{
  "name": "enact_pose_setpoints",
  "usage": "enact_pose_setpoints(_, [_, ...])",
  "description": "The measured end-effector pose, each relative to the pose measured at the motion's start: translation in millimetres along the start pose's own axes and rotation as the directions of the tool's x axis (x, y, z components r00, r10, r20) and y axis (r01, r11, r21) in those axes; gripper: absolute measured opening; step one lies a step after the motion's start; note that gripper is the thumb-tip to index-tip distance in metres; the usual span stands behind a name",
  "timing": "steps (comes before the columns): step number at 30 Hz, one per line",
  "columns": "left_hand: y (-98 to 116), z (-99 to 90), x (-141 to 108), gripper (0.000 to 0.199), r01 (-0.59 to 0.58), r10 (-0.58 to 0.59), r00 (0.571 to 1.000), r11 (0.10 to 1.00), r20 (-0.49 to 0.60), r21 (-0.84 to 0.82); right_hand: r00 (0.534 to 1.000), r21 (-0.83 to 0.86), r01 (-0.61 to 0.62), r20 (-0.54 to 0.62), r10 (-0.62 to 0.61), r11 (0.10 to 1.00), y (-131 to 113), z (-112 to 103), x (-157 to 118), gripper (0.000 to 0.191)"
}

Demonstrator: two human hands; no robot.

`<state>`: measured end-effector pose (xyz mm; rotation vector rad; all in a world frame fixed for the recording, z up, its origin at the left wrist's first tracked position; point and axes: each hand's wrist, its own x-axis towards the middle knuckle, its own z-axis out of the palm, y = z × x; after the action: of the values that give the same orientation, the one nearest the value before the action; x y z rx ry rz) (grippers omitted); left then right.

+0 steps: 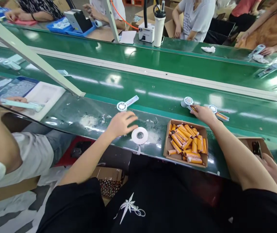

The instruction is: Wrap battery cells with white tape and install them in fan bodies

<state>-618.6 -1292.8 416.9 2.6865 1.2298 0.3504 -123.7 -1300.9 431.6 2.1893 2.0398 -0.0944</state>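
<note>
My left hand point(123, 123), its fingers apart and holding nothing, hovers over the bench beside a white tape roll point(139, 135). Just beyond it lies a light-blue device with a round head point(122, 106). Farther right, my right hand point(202, 114) has its fingers closed on the handle of another round-headed device point(187, 102) at the belt's near edge. A similar device with an orange battery in its handle point(222, 116) lies right behind that hand. Between my arms a cardboard box point(165, 142) holds several orange batteries point(186, 139).
A slanting metal post point(38, 58) crosses the left side. At the left are a white tray point(46, 97) and a person's hand holding a device. Another person's hand point(275, 168) is at the right by a second box point(265, 142). People sit across the green belt point(153, 87).
</note>
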Motion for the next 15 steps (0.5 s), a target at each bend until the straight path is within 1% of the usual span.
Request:
enact_pose_setpoints(1, [10, 4.1, -14, 0.041, -0.154, 0.157, 0.983, 0.987, 0.093, -0.040, 0.998, 0.056, 0.020, -0.052, -0.017, 0.998, -1, -7, -9, 0.051])
enact_pose_setpoints(2, [17, 9.4, -28, 0.039, -0.244, 0.254, 0.953, 0.967, 0.168, -0.078, 0.990, 0.125, 0.054, -0.133, -0.038, 0.991, -5, -13, -21, 0.051])
enact_pose_setpoints(3, [23, 15.2, -41, 0.040, -0.265, 0.280, 0.937, 0.959, 0.207, -0.096, 0.972, 0.208, 0.097, -0.228, -0.049, 0.973, -10, -20, -36, 0.049])
enact_pose_setpoints(4, [27, 21.0, -52, 0.040, -0.235, 0.248, 0.947, 0.968, 0.206, -0.085, 0.949, 0.304, 0.144, -0.312, -0.044, 0.942, -19, -25, -55, 0.046])
enact_pose_setpoints(5, [32, 26.0, -62, 0.040, -0.182, 0.190, 0.966, 0.982, 0.174, -0.058, 0.927, 0.413, 0.185, -0.373, -0.019, 0.892, -32, -29, -76, 0.042])
enact_pose_setpoints(6, [36, 29.6, -71, 0.037, -0.129, 0.131, 0.985, 0.991, 0.115, -0.027, 0.918, 0.528, 0.214, -0.395, 0.016, 0.822, -48, -30, -100, 0.040])
enact_pose_setpoints(7, [42, 31.4, -79, 0.032, -0.092, 0.092, 0.995, 0.996, 0.041, -0.002, 0.929, 0.646, 0.233, -0.368, 0.030, 0.727, -67, -29, -124, 0.039])
enact_pose_setpoints(8, [49, 31.4, -85, 0.027, -0.076, 0.076, 0.996, 0.997, -0.038, 0.014, 0.946, 0.749, 0.244, -0.324, 0.019, 0.616, -89, -24, -147, 0.039])
enact_pose_setpoints(9, [57, 29.7, -91, 0.024, -0.079, 0.081, 0.990, 0.997, -0.112, 0.022, 0.969, 0.838, 0.235, -0.244, -0.047, 0.493, -112, -17, -168, 0.042])
enact_pose_setpoints(10, [66, 26.6, -95, 0.023, -0.096, 0.099, 0.980, 0.995, -0.175, 0.024, 0.976, 0.912, 0.198, -0.151, -0.155, 0.360, -136, -8, -187, 0.048])
enact_pose_setpoints(11, [76, 22.7, -100, 0.024, -0.117, 0.119, 0.968, 0.993, -0.223, 0.022, 0.970, 0.958, 0.145, -0.089, -0.227, 0.246, -159, 3, -202, 0.056])
enact_pose_setpoints(12, [84, 18.3, -103, 0.026, -0.136, 0.136, 0.957, 0.991, -0.255, 0.019, 0.959, 0.985, 0.079, -0.033, -0.281, 0.154, -182, 13, -213, 0.064])
enact_pose_setpoints(13, [91, 13.9, -106, 0.028, -0.155, 0.153, 0.951, 0.988, -0.270, 0.015, 0.943, 0.996, 0.016, 0.013, -0.331, 0.085, -202, 23, -220, 0.068])
enact_pose_setpoints(14, [95, 9.9, -109, 0.030, -0.179, 0.174, 0.945, 0.984, -0.278, 0.010, 0.925, 0.999, -0.029, 0.043, -0.377, 0.043, -219, 31, -225, 0.064])
enact_pose_setpoints(15, [97, 6.4, -110, 0.032, -0.204, 0.197, 0.938, 0.979, -0.285, 0.005, 0.903, 0.998, -0.053, 0.061, -0.426, 0.030, -233, 38, -228, 0.056])
